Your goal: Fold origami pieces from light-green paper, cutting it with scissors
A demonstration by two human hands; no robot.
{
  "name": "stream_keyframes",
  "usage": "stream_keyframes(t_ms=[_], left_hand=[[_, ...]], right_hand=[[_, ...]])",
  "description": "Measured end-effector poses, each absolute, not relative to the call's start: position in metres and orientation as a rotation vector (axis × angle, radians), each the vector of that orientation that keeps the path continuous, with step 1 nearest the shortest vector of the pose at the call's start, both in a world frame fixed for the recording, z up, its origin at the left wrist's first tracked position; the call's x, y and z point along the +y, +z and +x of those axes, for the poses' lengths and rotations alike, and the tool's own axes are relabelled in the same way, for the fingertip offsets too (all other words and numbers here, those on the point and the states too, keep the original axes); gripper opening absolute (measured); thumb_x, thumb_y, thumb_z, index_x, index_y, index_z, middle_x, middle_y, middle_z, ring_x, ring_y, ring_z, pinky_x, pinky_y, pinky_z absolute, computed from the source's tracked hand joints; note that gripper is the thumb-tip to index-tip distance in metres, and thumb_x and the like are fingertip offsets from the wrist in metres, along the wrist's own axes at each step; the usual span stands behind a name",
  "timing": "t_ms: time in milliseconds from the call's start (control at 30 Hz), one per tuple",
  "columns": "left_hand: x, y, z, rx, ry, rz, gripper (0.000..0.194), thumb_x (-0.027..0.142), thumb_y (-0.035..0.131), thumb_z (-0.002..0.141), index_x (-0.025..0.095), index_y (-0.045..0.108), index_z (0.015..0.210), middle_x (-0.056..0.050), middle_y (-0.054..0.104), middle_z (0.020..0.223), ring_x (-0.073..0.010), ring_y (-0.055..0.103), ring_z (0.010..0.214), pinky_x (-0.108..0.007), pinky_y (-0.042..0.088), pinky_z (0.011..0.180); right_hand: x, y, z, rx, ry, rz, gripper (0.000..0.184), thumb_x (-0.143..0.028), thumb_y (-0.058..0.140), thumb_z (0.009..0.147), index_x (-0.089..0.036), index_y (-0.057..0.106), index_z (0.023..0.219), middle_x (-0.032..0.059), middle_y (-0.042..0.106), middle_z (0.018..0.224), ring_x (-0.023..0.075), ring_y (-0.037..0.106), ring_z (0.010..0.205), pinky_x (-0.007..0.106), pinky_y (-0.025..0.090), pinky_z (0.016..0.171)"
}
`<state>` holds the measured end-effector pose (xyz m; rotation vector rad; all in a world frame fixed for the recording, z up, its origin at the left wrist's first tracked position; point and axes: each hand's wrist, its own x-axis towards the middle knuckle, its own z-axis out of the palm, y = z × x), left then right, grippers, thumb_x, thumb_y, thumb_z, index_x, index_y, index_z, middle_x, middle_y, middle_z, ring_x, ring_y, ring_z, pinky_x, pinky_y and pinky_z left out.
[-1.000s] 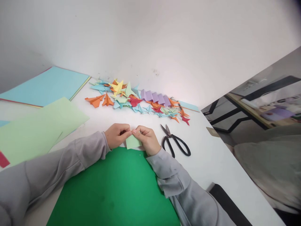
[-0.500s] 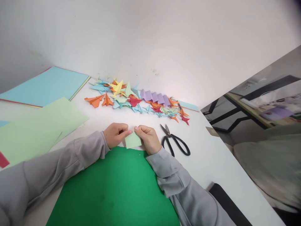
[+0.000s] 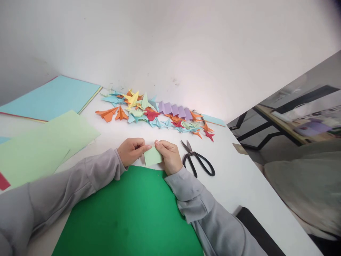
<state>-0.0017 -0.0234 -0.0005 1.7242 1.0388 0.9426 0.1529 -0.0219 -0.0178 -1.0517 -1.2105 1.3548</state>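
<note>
A small light green piece of paper (image 3: 152,157) is held up between my two hands, just beyond the far edge of a green sheet (image 3: 130,213). My left hand (image 3: 134,150) pinches its upper left corner with thumb and forefinger. On the other side, my right hand (image 3: 169,156) grips the paper's right part, its thumb at the top edge. The fingers behind the paper are hidden. Black-handled scissors (image 3: 195,156) lie with blades slightly apart, just right of my right hand.
Folded paper planes (image 3: 133,99) in many colours lie along the wall, with pleated purple paper (image 3: 176,109) among them. Light green sheets (image 3: 39,142) and a blue-topped paper stack (image 3: 55,97) are at left. A black flat object (image 3: 255,231) lies near the right edge.
The small green paper has shifted slightly to the right and up, with both hands still on it. My left thumb now reaches further along its top edge.
</note>
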Motion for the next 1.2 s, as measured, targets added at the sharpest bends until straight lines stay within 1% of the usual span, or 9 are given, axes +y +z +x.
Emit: stream_keyframes(t_ms=[167,233,333,400,467,567,767,1000,1200], left_hand=[[-0.023,0.001,-0.002,0.988,0.906,1.534,0.042,0.043,0.037,0.081,0.013,0.051,0.056,0.002,0.048,0.047,-0.0079,0.045,0.044,-0.021,0.037,0.048],[-0.023,-0.001,-0.001,0.937,0.907,1.511,0.036,0.043,0.047,0.077,0.012,0.053,0.059,0.002,0.049,0.047,-0.008,0.047,0.045,-0.021,0.038,0.048],[-0.022,-0.004,0.0,0.907,0.901,1.469,0.026,0.035,0.063,0.066,0.013,0.052,0.061,0.005,0.048,0.046,-0.0069,0.047,0.042,-0.019,0.038,0.043],[-0.021,-0.005,0.0,0.912,0.916,1.449,0.024,0.032,0.064,0.066,0.013,0.051,0.06,0.005,0.048,0.044,-0.0063,0.047,0.04,-0.018,0.038,0.042],[-0.021,-0.005,0.0,0.926,0.936,1.44,0.022,0.029,0.064,0.066,0.013,0.051,0.058,0.006,0.048,0.042,-0.0058,0.047,0.039,-0.017,0.038,0.041],[-0.021,-0.004,0.0,0.947,0.956,1.424,0.021,0.027,0.064,0.066,0.013,0.051,0.058,0.006,0.048,0.04,-0.0052,0.047,0.038,-0.016,0.037,0.041],[-0.021,-0.005,0.001,0.961,0.966,1.412,0.021,0.026,0.067,0.063,0.012,0.052,0.058,0.005,0.05,0.041,-0.0056,0.047,0.038,-0.016,0.037,0.04],[-0.021,-0.004,-0.003,0.968,0.933,1.45,0.028,0.034,0.059,0.07,0.013,0.05,0.053,0.002,0.051,0.042,-0.0072,0.046,0.041,-0.019,0.037,0.045],[-0.021,-0.003,-0.002,0.934,0.949,1.612,0.02,0.03,0.054,0.069,0.012,0.055,0.062,0.004,0.046,0.05,-0.0068,0.039,0.048,-0.019,0.031,0.046]], right_hand=[[-0.024,-0.015,0.153,-1.301,1.311,-1.085,0.039,-0.045,0.063,0.068,-0.016,0.046,0.048,-0.0067,0.035,0.044,0.0054,0.027,0.042,0.021,0.02,0.041],[-0.024,-0.016,0.154,-1.321,1.301,-1.091,0.039,-0.045,0.062,0.068,-0.016,0.046,0.048,-0.007,0.034,0.044,0.0054,0.026,0.042,0.021,0.019,0.041],[-0.023,-0.019,0.154,-1.332,1.299,-1.071,0.041,-0.046,0.06,0.07,-0.016,0.044,0.047,-0.0073,0.031,0.044,0.0053,0.025,0.042,0.021,0.019,0.041],[-0.022,-0.021,0.155,-1.289,1.338,-1.039,0.042,-0.049,0.057,0.073,-0.017,0.045,0.049,-0.0068,0.033,0.045,0.006,0.028,0.042,0.021,0.021,0.042],[-0.021,-0.023,0.156,-1.228,1.405,-0.994,0.038,-0.051,0.055,0.073,-0.017,0.051,0.056,-0.0054,0.041,0.048,0.0075,0.035,0.044,0.021,0.026,0.043],[-0.022,-0.022,0.157,-1.196,1.437,-0.95,0.03,-0.048,0.058,0.071,-0.018,0.057,0.065,-0.0041,0.049,0.053,0.0092,0.041,0.048,0.022,0.031,0.046],[-0.022,-0.022,0.156,-1.18,1.341,-0.997,0.023,-0.036,0.068,0.065,-0.018,0.054,0.06,-0.0066,0.045,0.046,0.0067,0.034,0.042,0.021,0.025,0.043],[-0.019,-0.025,0.156,-1.131,1.353,-0.977,0.025,-0.037,0.067,0.064,-0.018,0.053,0.059,-0.0067,0.044,0.046,0.0066,0.035,0.042,0.021,0.025,0.043],[-0.027,-0.016,0.155,-1.43,1.331,-1.014,0.029,-0.041,0.064,0.067,-0.017,0.052,0.059,-0.0078,0.038,0.044,0.0057,0.029,0.041,0.021,0.021,0.042]])
